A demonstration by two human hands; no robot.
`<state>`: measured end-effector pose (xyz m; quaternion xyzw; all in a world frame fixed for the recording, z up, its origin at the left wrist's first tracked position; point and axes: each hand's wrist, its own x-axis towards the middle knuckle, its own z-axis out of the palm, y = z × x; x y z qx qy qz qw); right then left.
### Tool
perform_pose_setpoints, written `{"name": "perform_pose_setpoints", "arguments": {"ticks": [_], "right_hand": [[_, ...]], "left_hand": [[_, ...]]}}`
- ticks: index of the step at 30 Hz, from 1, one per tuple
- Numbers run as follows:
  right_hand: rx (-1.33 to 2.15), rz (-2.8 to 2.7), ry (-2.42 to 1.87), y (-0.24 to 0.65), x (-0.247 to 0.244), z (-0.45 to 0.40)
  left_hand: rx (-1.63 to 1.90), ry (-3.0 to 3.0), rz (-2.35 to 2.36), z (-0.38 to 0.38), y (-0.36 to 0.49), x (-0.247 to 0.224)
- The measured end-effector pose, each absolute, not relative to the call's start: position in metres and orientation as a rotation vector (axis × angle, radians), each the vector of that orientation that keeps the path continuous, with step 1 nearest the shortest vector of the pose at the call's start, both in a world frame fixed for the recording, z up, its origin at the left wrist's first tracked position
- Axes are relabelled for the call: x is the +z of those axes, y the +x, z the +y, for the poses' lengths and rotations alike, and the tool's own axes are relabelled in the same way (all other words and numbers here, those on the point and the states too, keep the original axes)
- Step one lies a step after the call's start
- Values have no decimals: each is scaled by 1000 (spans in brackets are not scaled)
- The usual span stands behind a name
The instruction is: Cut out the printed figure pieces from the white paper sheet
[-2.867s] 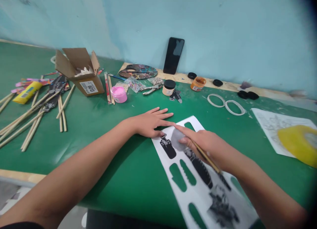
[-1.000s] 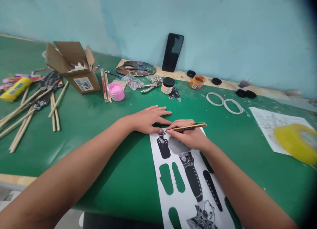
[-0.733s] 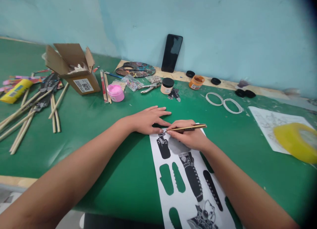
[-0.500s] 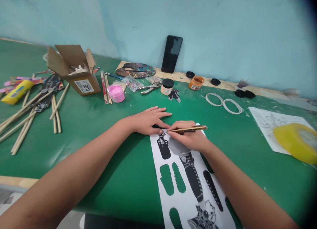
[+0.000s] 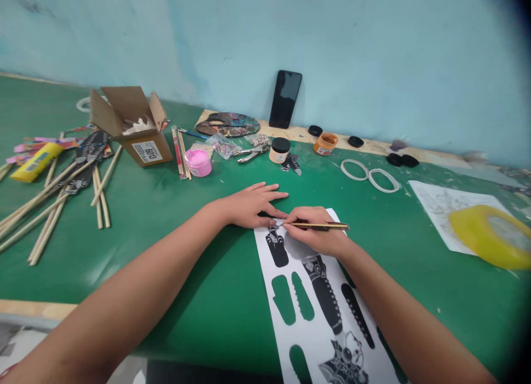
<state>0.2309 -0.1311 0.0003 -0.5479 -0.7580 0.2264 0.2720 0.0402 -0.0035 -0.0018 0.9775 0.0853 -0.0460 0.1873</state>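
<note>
The pen-like tool [image 5: 340,226] has turned, pinched by right fingers [image 5: 299,213]; fine work likely needs sheet [image 5: 286,337] steadied by spread left fingers [image 5: 277,195].

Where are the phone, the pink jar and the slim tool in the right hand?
Phone [image 5: 285,99], head view: middle of its dark screen.
Pink jar [image 5: 199,165], head view: front of its side wall.
Slim tool [image 5: 319,226], head view: middle of its shaft.

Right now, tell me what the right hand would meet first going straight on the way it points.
The left hand, probably at its thumb or index finger; the tip of the gold pen-like tool in the right hand is near the thumb. Whether the hands touch is unclear.
</note>
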Motion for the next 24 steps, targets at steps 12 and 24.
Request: {"name": "perform_pose_setpoints", "arguments": {"ticks": [12,24], "right_hand": [[551,-1752,-1891,202,6,-140],[347,-1549,-1904,180,-11,-155]], "left_hand": [[-133,2786,240,-4,41,-4],[-121,2763,240,-3,42,-6]]}}
